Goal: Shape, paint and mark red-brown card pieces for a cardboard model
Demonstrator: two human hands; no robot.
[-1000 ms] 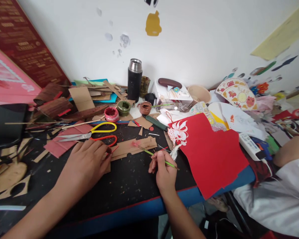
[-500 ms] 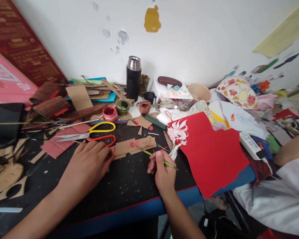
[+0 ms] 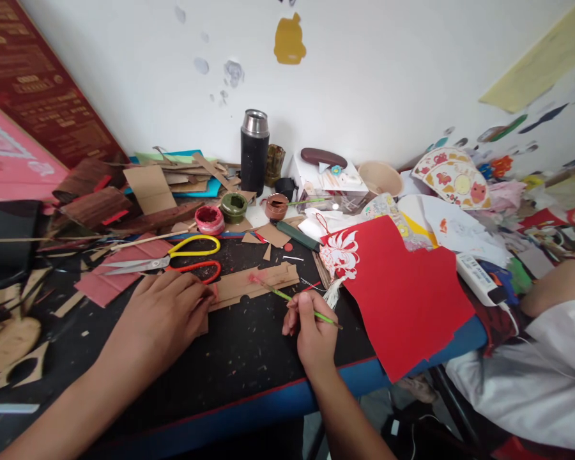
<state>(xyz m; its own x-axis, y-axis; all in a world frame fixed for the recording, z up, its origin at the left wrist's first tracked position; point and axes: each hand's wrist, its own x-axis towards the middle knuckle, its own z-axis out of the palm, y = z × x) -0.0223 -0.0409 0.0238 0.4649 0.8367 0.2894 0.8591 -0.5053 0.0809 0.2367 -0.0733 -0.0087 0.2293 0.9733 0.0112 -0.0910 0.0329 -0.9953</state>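
Observation:
My left hand (image 3: 165, 313) is closed at the left end of a brown cardboard strip (image 3: 278, 277), its fingertips on the strip and partly hidden. A small pinkish-red patch shows beside those fingers. In my right hand (image 3: 316, 329) is a thin paintbrush (image 3: 283, 295) with a green handle, gripped between thumb and fingers. The brush's pink-stained tip rests on or just over the strip, at a pink smear. Scissors (image 3: 172, 257) with yellow and red handles lie open just beyond my left hand. A notched red sheet (image 3: 407, 294) lies right of my right hand.
Open jars of red paint (image 3: 209, 221), green paint (image 3: 233, 208) and brown paint (image 3: 276, 206) stand behind the strip. A black flask (image 3: 255, 156) rises near the wall. Cardboard scraps (image 3: 151, 190) crowd the left. Another person's arm (image 3: 556, 284) is at far right.
The camera view has shifted very slightly. Both hands, the paintbrush and the cardboard strip look almost the same as before.

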